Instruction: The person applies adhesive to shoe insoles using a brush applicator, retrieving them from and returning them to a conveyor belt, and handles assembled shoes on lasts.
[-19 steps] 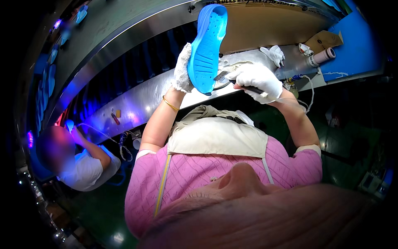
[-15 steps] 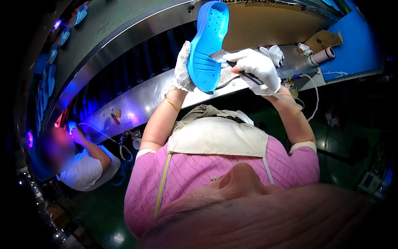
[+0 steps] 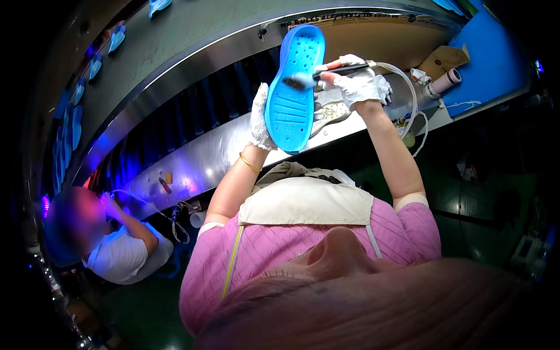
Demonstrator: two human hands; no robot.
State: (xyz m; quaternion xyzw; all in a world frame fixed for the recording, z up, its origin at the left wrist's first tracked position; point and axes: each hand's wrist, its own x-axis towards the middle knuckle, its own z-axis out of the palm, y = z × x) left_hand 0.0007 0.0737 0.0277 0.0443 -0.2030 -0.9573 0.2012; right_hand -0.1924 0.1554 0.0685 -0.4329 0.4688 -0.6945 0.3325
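The gloved left hand clasped the blue shoe sole by its edge, holding it upright with the treaded face turned toward the wearer, apparently to expose it. Just beside that grip, the gloved right hand pinched a dark brush, its tip touching the sole's upper half. Beyond lay a metal conveyor ledge.

The person is wearing a pink short-sleeved top with white cuffs, a cream apron bib on thin straps, white knit gloves on the left hand and right hand, and a thin gold bangle.
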